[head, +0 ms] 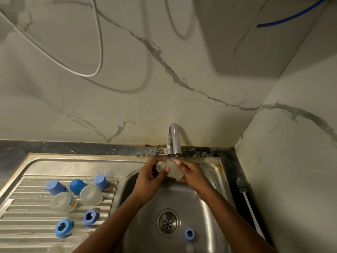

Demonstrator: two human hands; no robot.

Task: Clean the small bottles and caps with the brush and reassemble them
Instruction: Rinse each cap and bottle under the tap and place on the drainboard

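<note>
Nearest my view, the person's left forearm [113, 220] and right forearm [237, 216] rise from the bottom edge and cover part of the sink basin [209, 207]. They meet just under the faucet [174, 139] at mid-frame. There the left hand [151, 175] curls around one end of a clear small bottle [172, 170], and the right hand [191, 173] grips the other end, so both hands have firm hold of it. I cannot tell whether anything is inside the bottle. The veined marble wall [182, 52] fills the upper frame. A grey cable [99, 42] loops at upper left, and a blue hose [291, 15] shows at upper right. Below the wall runs a dark countertop strip [73, 147]. The ribbed steel drainboard [27, 216] at lower left carries two clear bottles [63, 201] lying beside each other. Behind them is a row of three blue caps [55, 187], and in front are two blue rings [90, 217]. A white cable [241, 187] lies at the sink's right edge. In the basin, a third blue ring [189, 233] rests near the drain [168, 223].
</note>
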